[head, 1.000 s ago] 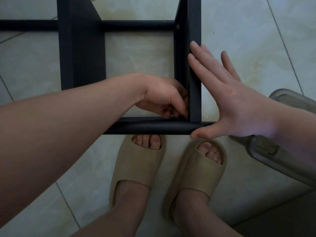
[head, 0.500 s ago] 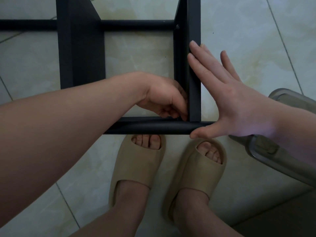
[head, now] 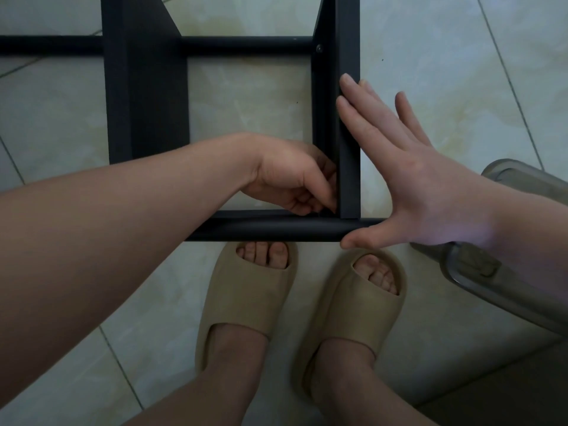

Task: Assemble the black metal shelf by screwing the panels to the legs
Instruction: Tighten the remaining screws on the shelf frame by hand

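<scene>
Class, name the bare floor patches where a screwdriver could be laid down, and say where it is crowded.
Free: floor between left panel and right panel, beyond the left hand; floor right of the right panel, beyond the right hand. Crowded: the near leg corner, slippers, grey container.

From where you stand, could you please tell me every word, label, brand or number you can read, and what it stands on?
None: no readable text shows in this view.
The black panel, the leg, the beige slippers, the grey container and the floor tiles show no words, labels, brands, numbers or signs.
</scene>
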